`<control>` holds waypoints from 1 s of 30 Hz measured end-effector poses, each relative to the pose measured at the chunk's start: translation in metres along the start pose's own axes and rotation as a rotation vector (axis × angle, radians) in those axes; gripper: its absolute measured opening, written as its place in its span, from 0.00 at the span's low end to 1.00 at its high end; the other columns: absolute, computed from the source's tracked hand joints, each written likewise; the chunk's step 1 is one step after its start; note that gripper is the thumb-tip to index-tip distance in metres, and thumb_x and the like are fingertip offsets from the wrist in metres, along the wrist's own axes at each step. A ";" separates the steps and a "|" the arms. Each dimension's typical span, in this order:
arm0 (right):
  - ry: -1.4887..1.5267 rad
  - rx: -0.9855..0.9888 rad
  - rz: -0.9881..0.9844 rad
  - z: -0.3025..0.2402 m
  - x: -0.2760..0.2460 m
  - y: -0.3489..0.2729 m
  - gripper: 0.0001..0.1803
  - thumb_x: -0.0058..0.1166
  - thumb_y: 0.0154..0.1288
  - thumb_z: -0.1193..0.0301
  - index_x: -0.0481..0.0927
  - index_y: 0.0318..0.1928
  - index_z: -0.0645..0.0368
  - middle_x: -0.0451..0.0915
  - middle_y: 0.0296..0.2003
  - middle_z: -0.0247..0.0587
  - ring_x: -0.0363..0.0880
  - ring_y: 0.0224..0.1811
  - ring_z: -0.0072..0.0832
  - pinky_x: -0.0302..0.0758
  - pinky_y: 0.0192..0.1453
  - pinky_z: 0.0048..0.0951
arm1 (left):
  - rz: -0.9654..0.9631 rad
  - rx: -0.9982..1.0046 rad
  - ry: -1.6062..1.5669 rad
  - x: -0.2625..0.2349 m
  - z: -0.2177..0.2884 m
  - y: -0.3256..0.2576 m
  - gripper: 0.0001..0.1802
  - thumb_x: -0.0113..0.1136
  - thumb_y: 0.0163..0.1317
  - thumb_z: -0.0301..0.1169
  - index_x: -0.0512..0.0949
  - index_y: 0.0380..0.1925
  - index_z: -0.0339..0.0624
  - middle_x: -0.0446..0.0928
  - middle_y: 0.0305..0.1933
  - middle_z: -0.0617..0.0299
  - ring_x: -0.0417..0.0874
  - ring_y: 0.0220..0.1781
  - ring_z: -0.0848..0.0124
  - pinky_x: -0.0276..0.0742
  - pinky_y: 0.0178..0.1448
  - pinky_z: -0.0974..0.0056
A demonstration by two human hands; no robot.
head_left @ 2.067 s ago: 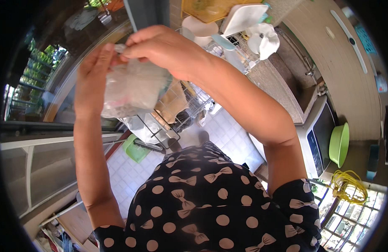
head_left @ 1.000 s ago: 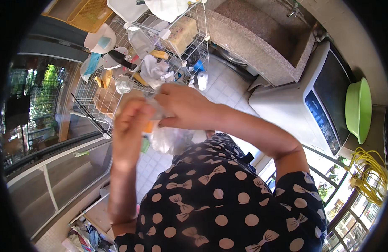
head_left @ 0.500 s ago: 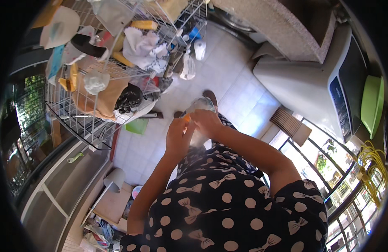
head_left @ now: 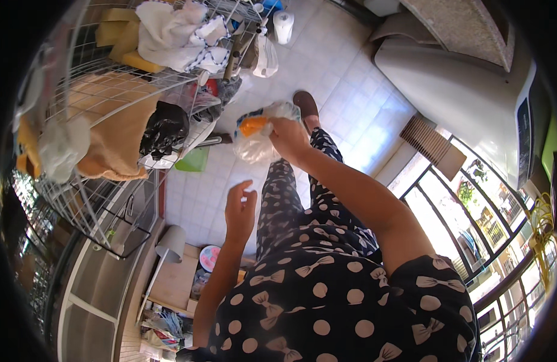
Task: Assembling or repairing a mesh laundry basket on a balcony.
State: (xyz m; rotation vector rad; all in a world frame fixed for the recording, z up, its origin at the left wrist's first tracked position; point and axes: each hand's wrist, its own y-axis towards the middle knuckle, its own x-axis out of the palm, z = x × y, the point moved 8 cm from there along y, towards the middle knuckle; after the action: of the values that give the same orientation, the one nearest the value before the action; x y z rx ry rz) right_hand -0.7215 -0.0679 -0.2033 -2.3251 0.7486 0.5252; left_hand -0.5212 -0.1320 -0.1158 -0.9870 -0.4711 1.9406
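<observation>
My left hand (head_left: 239, 208) is now free: it has let go of the clear plastic bag (head_left: 260, 137), and its fingers are open and loose in the air, close to my dotted clothes, touching nothing. Half a second ago both hands were together on the bag; now only my right hand (head_left: 289, 137) holds it, fingers closed around its gathered top, above the tiled floor (head_left: 345, 102). Something orange (head_left: 252, 125) shows inside the bag. I judge the two-hand work at the bag's mouth is over, and one hand carries it. Farther left stands the wire rack (head_left: 103, 78) with cloths (head_left: 170, 33).
</observation>
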 end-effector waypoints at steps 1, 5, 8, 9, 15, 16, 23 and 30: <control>0.004 0.014 -0.004 0.003 0.006 0.008 0.16 0.49 0.57 0.73 0.79 0.46 0.61 0.81 0.34 0.56 0.80 0.38 0.52 0.76 0.45 0.46 | -0.080 -0.056 0.051 0.008 -0.022 -0.003 0.15 0.58 0.63 0.29 0.77 0.50 0.40 0.78 0.48 0.59 0.78 0.42 0.70 0.75 0.43 0.66; 0.270 0.104 0.111 0.005 0.027 0.038 0.14 0.49 0.57 0.70 0.79 0.43 0.62 0.81 0.34 0.58 0.79 0.40 0.54 0.74 0.47 0.48 | -0.224 -0.133 -0.041 0.033 -0.074 -0.023 0.13 0.55 0.66 0.32 0.78 0.48 0.39 0.80 0.47 0.56 0.81 0.44 0.67 0.76 0.46 0.66; 0.429 0.166 0.171 -0.001 0.042 0.057 0.13 0.48 0.58 0.70 0.80 0.41 0.62 0.80 0.31 0.60 0.78 0.38 0.57 0.73 0.44 0.51 | -0.302 -0.143 -0.057 0.048 -0.095 -0.031 0.14 0.53 0.68 0.33 0.77 0.48 0.37 0.79 0.49 0.52 0.81 0.49 0.63 0.74 0.54 0.61; 0.427 0.174 0.175 0.001 0.043 0.060 0.13 0.48 0.58 0.70 0.80 0.41 0.62 0.80 0.31 0.60 0.78 0.38 0.57 0.73 0.44 0.51 | -0.313 -0.134 -0.058 0.051 -0.088 -0.026 0.14 0.53 0.68 0.33 0.76 0.49 0.37 0.79 0.50 0.53 0.80 0.49 0.65 0.74 0.55 0.61; 0.636 0.288 0.212 0.026 0.055 0.058 0.11 0.50 0.60 0.71 0.80 0.40 0.62 0.80 0.32 0.59 0.79 0.38 0.54 0.74 0.41 0.44 | 0.118 -0.193 -0.284 0.010 -0.080 0.084 0.21 0.51 0.68 0.30 0.67 0.61 0.39 0.71 0.59 0.57 0.77 0.46 0.70 0.75 0.47 0.67; 0.694 0.289 0.241 0.032 0.054 0.053 0.10 0.51 0.60 0.72 0.80 0.40 0.61 0.81 0.32 0.57 0.80 0.37 0.52 0.74 0.40 0.42 | 0.194 -0.188 -0.285 -0.001 -0.079 0.107 0.23 0.50 0.69 0.31 0.65 0.62 0.38 0.69 0.62 0.55 0.77 0.50 0.68 0.76 0.49 0.65; 0.798 0.380 0.312 0.105 0.052 0.022 0.10 0.54 0.56 0.79 0.82 0.40 0.60 0.78 0.22 0.40 0.74 0.25 0.22 0.71 0.32 0.26 | 0.582 -0.307 -0.727 -0.037 -0.094 0.250 0.40 0.54 0.67 0.37 0.42 0.70 0.42 0.60 0.66 0.48 0.71 0.63 0.55 0.79 0.56 0.54; 0.917 0.455 0.266 0.154 0.057 0.013 0.07 0.56 0.66 0.76 0.82 0.42 0.65 0.76 0.26 0.30 0.71 0.28 0.14 0.72 0.34 0.18 | 0.851 -0.350 -1.003 -0.071 -0.158 0.336 0.22 0.58 0.65 0.36 0.63 0.52 0.36 0.73 0.49 0.53 0.79 0.42 0.63 0.82 0.37 0.66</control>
State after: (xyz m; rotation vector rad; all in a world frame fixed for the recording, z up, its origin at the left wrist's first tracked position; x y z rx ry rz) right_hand -0.7132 0.0060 -0.3505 -1.9624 1.4206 -0.6212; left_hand -0.5570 -0.3812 -0.3974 -0.3149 -1.0957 3.1779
